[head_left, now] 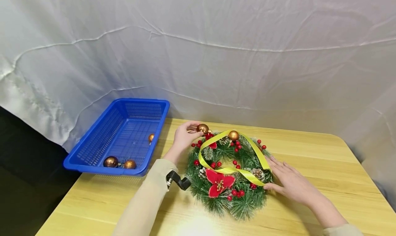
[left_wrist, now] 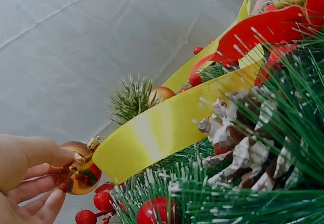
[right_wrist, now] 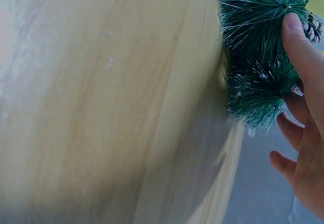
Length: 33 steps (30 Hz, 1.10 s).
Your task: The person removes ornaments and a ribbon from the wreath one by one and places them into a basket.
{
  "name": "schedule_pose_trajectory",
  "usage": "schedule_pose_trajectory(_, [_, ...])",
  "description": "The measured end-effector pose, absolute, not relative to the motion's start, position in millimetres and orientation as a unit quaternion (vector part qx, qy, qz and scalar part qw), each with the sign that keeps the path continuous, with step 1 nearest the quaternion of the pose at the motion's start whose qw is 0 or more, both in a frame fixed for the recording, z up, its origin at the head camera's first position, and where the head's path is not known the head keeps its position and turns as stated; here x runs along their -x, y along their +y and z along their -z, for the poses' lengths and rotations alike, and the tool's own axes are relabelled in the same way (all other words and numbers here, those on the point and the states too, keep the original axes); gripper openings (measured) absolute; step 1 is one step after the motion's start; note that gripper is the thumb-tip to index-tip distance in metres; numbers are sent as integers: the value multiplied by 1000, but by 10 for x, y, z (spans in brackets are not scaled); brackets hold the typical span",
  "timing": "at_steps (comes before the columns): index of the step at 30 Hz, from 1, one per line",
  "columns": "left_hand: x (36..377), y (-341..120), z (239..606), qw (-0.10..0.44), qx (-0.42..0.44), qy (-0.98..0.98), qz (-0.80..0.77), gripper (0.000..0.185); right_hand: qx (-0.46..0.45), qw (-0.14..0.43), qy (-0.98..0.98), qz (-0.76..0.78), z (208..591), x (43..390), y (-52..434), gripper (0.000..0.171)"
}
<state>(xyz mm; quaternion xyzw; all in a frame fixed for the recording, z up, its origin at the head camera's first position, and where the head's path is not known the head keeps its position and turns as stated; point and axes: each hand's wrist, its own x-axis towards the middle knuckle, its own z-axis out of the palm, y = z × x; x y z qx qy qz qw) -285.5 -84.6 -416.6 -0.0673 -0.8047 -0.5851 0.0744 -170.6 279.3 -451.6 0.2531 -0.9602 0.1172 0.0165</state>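
An artificial Christmas wreath [head_left: 244, 206] lies on the table, with red poinsettias [head_left: 216, 184], red berries [head_left: 238, 193] and pinecones [left_wrist: 248, 158]. A yellow ribbon [head_left: 263, 159] loops over it. At its upper left, my left hand [head_left: 184, 137] pinches a shiny copper bauble [head_left: 202, 128] between thumb and fingers; in the left wrist view its gold cap lies against the ribbon. Another gold bauble [head_left: 233, 135] sits at the wreath's top. My right hand [head_left: 292, 181] rests at the wreath's right edge, its fingers loosely spread and the thumb [right_wrist: 298, 39] touching the green needles.
A blue plastic basket [head_left: 161, 126] stands left of the wreath, with baubles in it: a shiny brown one [head_left: 110, 161], a textured copper one [head_left: 130, 164] and a partly hidden one [head_left: 151, 137]. Behind the wooden table [head_left: 325, 160] hangs a grey cloth [head_left: 232, 74].
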Motion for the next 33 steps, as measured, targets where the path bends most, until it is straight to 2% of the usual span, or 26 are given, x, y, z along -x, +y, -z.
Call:
schedule_pose_trajectory(19, [2828, -1004, 4092, 122, 44, -784, 607, 35, -253, 17, -961, -110, 4518, 1702, 2782, 88])
schedule_pose_trajectory(25, [2816, -1103, 3999, 149, 34, -785, 600, 33, -255, 22, -961, -108, 4527, 1704, 2785, 87])
schedule_pose_trajectory(33, [2747, -1285, 3818, 159, 17, -790, 591, 34, -255, 23, -960, -109, 4514, 1696, 2783, 87])
